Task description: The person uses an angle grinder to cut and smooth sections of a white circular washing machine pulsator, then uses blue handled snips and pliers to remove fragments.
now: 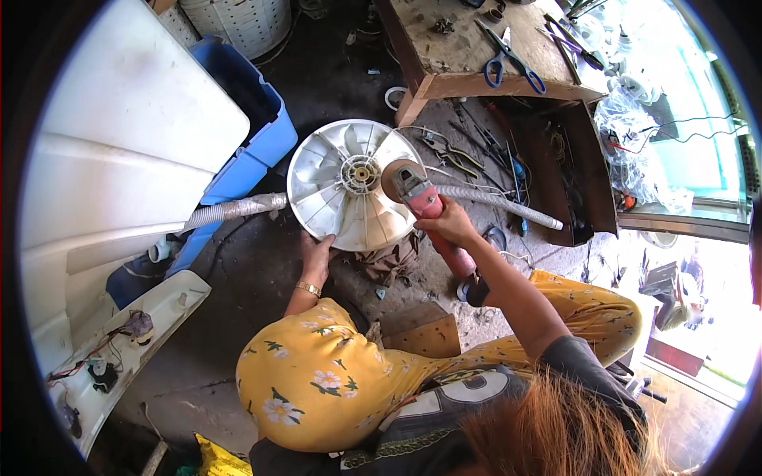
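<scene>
A round white ribbed plastic disc [316, 170], like a washing machine pulsator turned underside up, has a brass-coloured hub [362, 173] at its middle. My left hand [316, 258] grips its near rim, fingers underneath and thumb on top. My right hand [450, 226] is wrapped round the red body of an angle grinder [425, 203]. The grinder's head with its guard lies over the disc's right edge, close to the hub. Whether the grinder's wheel touches the plastic, I cannot tell.
Pliers [452, 153] and other tools lie right of the disc, beside an open metal toolbox [594, 163]. Blue-handled scissors [512, 62] rest on a wooden table. A grey corrugated hose [500, 205] runs behind the grinder. At left stand a blue bin [274, 111] and a large white appliance body [131, 95].
</scene>
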Tool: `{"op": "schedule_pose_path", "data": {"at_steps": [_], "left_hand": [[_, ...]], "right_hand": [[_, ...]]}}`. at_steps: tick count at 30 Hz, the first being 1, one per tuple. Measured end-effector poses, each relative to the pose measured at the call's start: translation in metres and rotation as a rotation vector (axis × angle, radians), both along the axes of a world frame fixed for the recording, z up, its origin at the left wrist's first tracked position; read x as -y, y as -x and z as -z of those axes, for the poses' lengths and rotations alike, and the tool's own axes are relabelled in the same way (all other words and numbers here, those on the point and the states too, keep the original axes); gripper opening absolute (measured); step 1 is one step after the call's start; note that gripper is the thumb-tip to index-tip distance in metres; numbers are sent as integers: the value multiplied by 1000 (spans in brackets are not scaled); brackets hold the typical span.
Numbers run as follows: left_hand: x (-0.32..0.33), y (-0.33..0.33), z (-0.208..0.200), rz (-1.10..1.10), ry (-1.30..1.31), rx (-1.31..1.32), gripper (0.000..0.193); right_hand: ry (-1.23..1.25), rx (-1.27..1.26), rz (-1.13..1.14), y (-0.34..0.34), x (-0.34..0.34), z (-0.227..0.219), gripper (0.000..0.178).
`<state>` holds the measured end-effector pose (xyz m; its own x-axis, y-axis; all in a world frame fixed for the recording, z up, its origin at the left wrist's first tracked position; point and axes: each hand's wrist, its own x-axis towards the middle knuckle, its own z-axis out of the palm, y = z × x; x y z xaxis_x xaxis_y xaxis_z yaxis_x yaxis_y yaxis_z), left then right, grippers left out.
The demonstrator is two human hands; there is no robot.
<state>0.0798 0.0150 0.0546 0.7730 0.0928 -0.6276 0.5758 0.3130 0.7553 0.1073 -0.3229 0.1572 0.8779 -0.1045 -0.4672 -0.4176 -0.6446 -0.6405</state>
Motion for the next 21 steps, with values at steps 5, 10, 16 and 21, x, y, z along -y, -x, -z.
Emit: {"op": "schedule_pose_path", "data": {"at_steps": [5,10,16,21], "left_hand": [[9,1,11,31,30,0,58],[-6,5,41,58,-68,92,60],[17,1,27,44,48,4,55],[4,8,35,31,-11,39,56]], "right_hand": [[-68,-12,40,-15,9,6,88],[-59,-12,-17,-21,-4,8,85],[-42,-6,-9,-18,12,16,85],[22,-23,-112,-17,-8,9,87]]}}
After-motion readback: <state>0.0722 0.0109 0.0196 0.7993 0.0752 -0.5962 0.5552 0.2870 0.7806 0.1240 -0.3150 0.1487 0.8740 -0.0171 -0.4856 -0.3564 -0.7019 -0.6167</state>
